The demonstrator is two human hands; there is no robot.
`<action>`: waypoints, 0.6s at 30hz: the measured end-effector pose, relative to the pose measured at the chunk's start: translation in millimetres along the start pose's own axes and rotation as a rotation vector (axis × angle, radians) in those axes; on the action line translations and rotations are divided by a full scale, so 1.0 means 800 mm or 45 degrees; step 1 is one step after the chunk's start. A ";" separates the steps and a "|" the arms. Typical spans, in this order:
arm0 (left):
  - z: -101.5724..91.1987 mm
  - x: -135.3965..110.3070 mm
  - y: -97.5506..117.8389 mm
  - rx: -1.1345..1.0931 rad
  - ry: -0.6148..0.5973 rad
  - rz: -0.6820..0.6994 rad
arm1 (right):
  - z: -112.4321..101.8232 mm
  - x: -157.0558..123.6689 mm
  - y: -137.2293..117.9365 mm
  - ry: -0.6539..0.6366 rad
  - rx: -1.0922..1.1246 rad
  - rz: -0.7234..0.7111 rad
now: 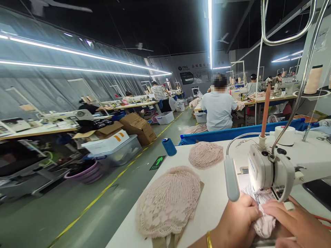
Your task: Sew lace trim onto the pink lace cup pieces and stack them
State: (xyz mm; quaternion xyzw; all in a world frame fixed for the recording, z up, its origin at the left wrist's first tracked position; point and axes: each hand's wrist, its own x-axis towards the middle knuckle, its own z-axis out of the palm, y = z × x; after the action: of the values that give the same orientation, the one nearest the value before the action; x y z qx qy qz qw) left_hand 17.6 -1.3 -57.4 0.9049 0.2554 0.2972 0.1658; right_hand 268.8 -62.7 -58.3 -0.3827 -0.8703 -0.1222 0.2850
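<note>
A pale pink lace piece [264, 224] lies bunched under the head of a white sewing machine [261, 168], at the lower right. My left hand [239, 218], with a yellow bracelet at the wrist, is closed on the left side of the lace. From the right, my right hand [292, 218] presses its fingers together on the same lace, close to the needle area. The needle itself is hidden. A stack of pink lace cups [170, 203] rests on the white table [209, 193] to the left, and a second lace stack [207, 154] sits farther back.
A blue thread cone [169, 147] stands at the table's left edge. A grey lamp [232, 179] hangs beside the machine head. Behind the table a blue cloth trough [232, 132] runs across. A person in a white shirt [217, 108] sits ahead. Boxes [138, 127] line the aisle.
</note>
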 end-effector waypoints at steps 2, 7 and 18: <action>-0.002 0.001 0.002 -0.069 0.000 -0.036 | 0.007 -0.003 -0.002 0.064 0.077 0.000; -0.016 0.008 0.010 -0.363 -0.112 -0.301 | 0.020 -0.002 -0.012 0.073 -0.023 0.076; -0.039 0.029 0.027 -0.651 -0.199 -0.592 | 0.025 -0.002 -0.007 0.196 -0.123 0.082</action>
State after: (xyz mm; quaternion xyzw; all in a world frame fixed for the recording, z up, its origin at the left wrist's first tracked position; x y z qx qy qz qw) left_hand 22.4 -1.6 -13.3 0.7719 0.3584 0.2356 0.4692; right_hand 257.3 -59.2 -75.3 -0.4132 -0.8262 -0.1838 0.3359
